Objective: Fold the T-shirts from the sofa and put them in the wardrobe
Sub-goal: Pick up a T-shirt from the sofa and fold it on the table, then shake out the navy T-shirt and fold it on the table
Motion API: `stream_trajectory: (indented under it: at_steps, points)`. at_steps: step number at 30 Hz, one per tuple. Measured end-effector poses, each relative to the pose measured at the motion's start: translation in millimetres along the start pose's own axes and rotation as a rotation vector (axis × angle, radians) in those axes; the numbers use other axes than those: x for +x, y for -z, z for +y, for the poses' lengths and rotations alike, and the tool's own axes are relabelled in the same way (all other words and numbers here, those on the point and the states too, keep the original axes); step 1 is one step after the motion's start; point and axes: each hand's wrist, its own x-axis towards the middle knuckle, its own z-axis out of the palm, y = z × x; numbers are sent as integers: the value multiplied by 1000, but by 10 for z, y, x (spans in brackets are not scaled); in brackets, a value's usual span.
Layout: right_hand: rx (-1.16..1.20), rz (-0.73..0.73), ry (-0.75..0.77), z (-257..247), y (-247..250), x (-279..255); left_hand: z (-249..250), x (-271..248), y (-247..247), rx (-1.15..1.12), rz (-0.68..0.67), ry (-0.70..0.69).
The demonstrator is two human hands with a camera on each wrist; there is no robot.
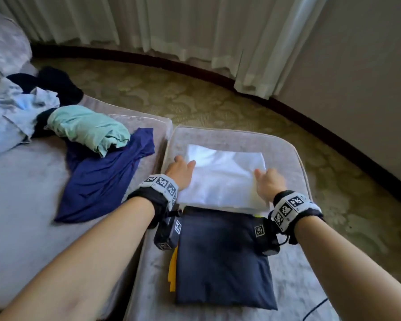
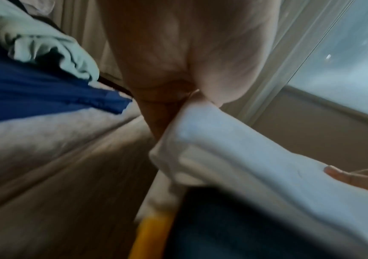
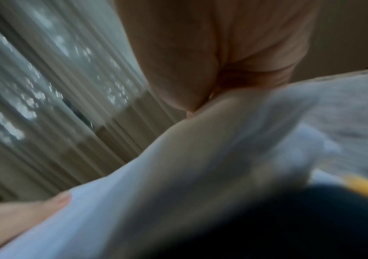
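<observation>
While both hands are gripping the folded white T-shirt [image 1: 220,179] on the sofa cushion [image 1: 285,144], left hand [image 1: 180,171] at 9 o'clock, right hand [image 1: 267,184] at 3, fingers are pinching its edges; lifting level should be keeping folds intact.

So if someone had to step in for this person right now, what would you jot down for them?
Left hand grips the left edge of the folded white T-shirt; right hand grips its right edge.
The white shirt lies on the right sofa cushion, just beyond the folded navy T-shirt, which sits on something yellow.
Done: those folds.
Left: the blue T-shirt, mint T-shirt and the heap on the left cushion are unfolded. Wardrobe not in view; nothing stowed.
</observation>
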Motion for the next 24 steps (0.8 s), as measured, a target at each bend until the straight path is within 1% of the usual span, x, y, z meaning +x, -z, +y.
stream_trajectory:
  at_steps: [1,2,3,4,6,7,9,11,16,19,22,24]
  points:
    - [-33,-29,-24,123,-130,29,-75,33,-175,28,-29,31]
    - [-41,-27,-41,223,-236,31,-151,44,-328,63,-44,46]
    - [-33,-8,-54,285,-301,24,-200,19,-439,117,-36,50]
    - [-24,11,-57,305,-338,46,-218,16,-483,90,-3,68]
    - [-10,22,-55,304,-342,133,-198,45,-443,77,28,39]
    - [7,28,-52,298,-321,151,-172,59,-436,82,18,36]
    - [47,62,-41,286,-295,197,-126,128,-377,132,26,22]
    - [33,98,-51,296,-313,169,-117,88,-350,177,27,9]
    - [-1,119,-60,342,-405,90,-250,-41,-414,225,35,71]
    - [-76,183,-74,295,-347,6,-251,-87,-316,160,33,112]
    - [-141,296,25,66,-307,-180,-256,-217,-93,77,98,127]
    - [-141,296,121,-156,-348,-327,-284,-341,75,56,135,131]
